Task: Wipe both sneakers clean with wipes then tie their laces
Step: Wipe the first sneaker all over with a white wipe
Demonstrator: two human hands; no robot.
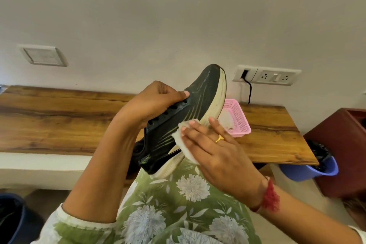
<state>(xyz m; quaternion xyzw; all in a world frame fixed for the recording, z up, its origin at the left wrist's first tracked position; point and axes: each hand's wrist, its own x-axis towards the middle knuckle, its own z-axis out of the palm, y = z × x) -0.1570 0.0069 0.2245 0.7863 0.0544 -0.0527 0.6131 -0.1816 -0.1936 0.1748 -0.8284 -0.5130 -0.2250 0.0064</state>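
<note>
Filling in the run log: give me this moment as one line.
step: wiping sneaker side | left hand: grips sneaker near eyelets | right hand: presses wipe on upper | pink basket on table

dark sneaker [190, 105] tilted toe-up, white wipe [183, 142] against side

black sneaker [186, 109] — white wipe [183, 140], pink basket [240, 123]

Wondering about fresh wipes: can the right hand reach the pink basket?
Probably yes: the pink basket sits just beyond the right hand, nothing between, though that hand presses a wipe on the sneaker.
</note>
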